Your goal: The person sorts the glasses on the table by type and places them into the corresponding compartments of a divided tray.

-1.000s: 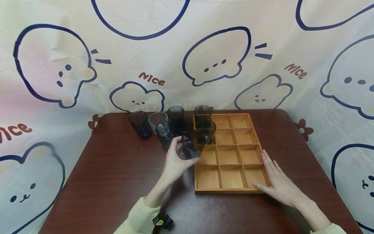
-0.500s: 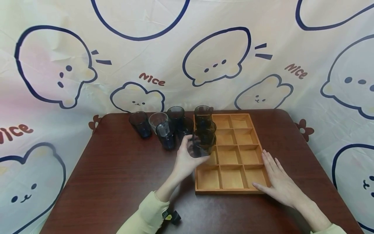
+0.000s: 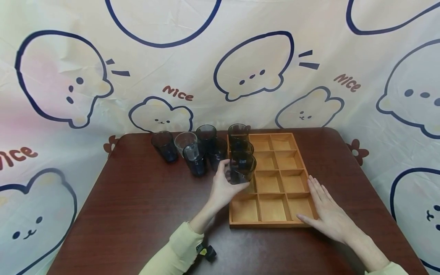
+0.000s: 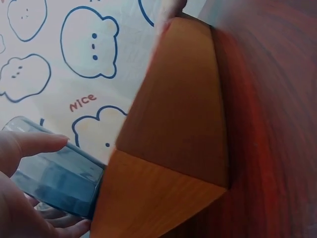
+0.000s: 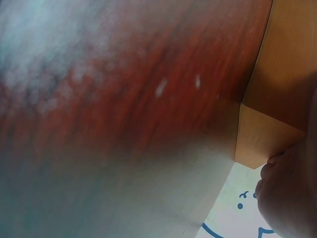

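Note:
My left hand (image 3: pixel 224 188) grips a dark tinted drinking glass (image 3: pixel 242 168) at the left column of a wooden compartment tray (image 3: pixel 268 224), third row from the back. In the left wrist view, thumb and fingers curl round the glass (image 4: pixel 59 173), its base right at the tray's edge (image 4: pixel 163 193). Behind it, two more tinted glasses stand in the left column, one at the back corner (image 3: pixel 238 133) and one partly hidden. My right hand (image 3: pixel 330 214) rests with straight fingers along the tray's right side, thumb over the front right corner.
Left of the tray stand several tinted glasses (image 3: pixel 195 160) and a clearer glass (image 3: pixel 182 141), grouped near the table's back edge. The brown table (image 3: pixel 137 214) meets a patterned cloth (image 3: pixel 254 110) behind. A small black device (image 3: pixel 207 252) hangs at the left wrist.
My left hand has carried the glass rightward from beside the tray to over its left column, now lined up with the other two. The right hand stays put.

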{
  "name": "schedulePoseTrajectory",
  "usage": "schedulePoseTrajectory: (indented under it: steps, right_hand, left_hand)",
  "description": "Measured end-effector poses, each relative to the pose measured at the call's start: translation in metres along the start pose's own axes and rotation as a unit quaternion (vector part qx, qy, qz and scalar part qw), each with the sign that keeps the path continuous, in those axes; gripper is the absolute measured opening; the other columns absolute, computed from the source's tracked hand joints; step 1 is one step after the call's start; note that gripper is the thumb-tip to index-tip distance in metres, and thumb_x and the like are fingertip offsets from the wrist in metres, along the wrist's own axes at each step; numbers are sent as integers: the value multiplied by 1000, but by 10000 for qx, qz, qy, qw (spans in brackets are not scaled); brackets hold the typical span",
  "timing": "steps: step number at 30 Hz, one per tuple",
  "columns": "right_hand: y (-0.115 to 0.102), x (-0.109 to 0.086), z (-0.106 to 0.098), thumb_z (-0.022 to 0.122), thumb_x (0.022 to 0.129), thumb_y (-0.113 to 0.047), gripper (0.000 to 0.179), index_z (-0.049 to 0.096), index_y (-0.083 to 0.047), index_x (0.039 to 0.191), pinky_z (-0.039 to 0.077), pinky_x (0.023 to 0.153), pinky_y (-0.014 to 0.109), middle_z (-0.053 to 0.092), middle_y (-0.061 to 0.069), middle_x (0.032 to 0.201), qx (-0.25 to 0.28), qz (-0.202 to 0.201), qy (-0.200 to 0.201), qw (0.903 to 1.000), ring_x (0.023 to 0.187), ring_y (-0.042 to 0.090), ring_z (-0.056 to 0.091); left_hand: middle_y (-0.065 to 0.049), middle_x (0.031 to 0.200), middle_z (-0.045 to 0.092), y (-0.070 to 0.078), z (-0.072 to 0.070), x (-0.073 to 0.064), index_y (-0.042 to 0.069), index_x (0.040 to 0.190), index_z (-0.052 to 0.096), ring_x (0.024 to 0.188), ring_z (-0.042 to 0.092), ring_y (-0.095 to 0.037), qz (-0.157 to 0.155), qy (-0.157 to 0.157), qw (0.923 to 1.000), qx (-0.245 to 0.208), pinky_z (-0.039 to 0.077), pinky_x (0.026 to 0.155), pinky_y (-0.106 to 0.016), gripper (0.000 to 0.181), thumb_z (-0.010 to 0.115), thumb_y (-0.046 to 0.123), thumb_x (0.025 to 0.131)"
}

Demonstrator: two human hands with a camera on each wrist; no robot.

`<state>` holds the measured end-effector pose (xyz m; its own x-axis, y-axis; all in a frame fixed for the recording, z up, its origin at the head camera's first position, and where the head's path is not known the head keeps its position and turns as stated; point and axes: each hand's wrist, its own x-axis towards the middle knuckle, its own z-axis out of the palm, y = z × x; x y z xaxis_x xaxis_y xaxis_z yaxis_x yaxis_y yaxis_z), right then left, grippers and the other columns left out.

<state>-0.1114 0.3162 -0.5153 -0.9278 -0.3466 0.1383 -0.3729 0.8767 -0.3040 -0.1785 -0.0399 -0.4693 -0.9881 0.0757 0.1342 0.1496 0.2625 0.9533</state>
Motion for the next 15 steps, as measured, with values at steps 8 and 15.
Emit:
schedulePoseTrajectory:
  steps: [8, 15]
  right_hand:
    - [1, 1, 0, 79, 97, -55, 120, 7, -1, 175, -12, 130, 11, 16, 26, 183, 29, -53, 64, 10000, 174, 34, 12]
    - [1, 0, 0, 79, 97, -55, 120, 7, -1, 175, -12, 129, 9, 17, 26, 183, 78, 7, 13, 10000, 174, 32, 12]
  left_hand:
    - [-24, 134, 74, -3, 4, -2, 4, 148, 49, 121, 73, -38, 98, 35, 9996, 246, 60, 105, -57, 86, 98, 12, 78]
    - [-24, 136, 67, -8, 6, -2, -1, 141, 54, 122, 73, -38, 187, 199, 9983, 523, 62, 105, -51, 81, 100, 10, 74]
